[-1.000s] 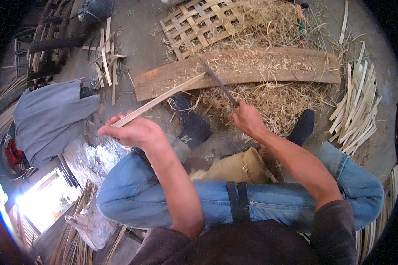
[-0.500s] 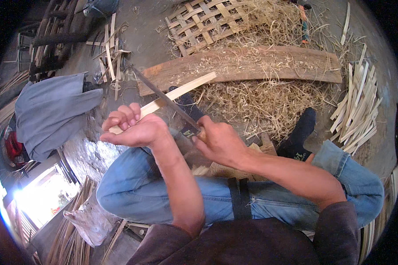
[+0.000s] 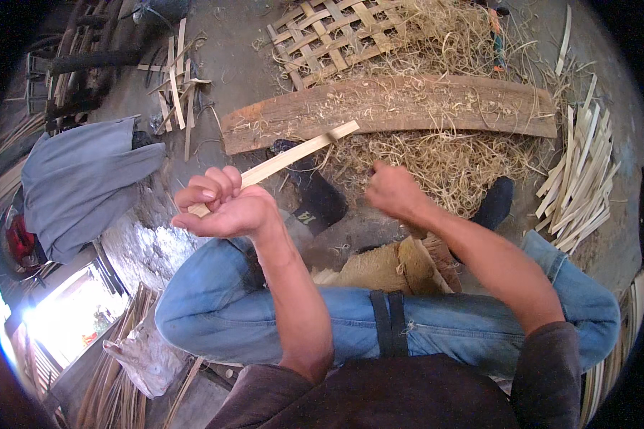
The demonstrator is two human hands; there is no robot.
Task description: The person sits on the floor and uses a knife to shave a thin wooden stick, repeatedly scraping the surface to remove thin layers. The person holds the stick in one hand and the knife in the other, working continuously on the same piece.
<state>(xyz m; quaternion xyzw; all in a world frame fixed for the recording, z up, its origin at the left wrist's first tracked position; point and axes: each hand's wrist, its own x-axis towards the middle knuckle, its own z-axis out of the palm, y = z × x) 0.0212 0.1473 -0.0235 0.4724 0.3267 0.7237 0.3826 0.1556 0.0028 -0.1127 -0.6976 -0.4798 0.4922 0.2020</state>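
Note:
My left hand (image 3: 229,204), palm up, has its fingers curled round the near end of a pale, flat bamboo strip (image 3: 286,161). The strip slants up to the right, its far end over the edge of the wooden plank (image 3: 408,107). A dark smear crosses the strip near that end. My right hand (image 3: 399,191) is closed in a fist to the right of the strip, apart from it, above the curly shavings. It keeps its grip on the knife, whose blade is blurred and hardly shows at this angle.
Shavings (image 3: 436,168) heap round the plank, with a woven bamboo panel (image 3: 336,39) behind. Cut strips (image 3: 579,179) lie in a pile at the right. A grey cloth (image 3: 79,186) hangs at the left. Between my legs sits a tan padded bundle (image 3: 376,268).
My right hand has moved right and away from the strip, and the knife blade no longer lies plainly across it. My left hand and the strip have shifted slightly right.

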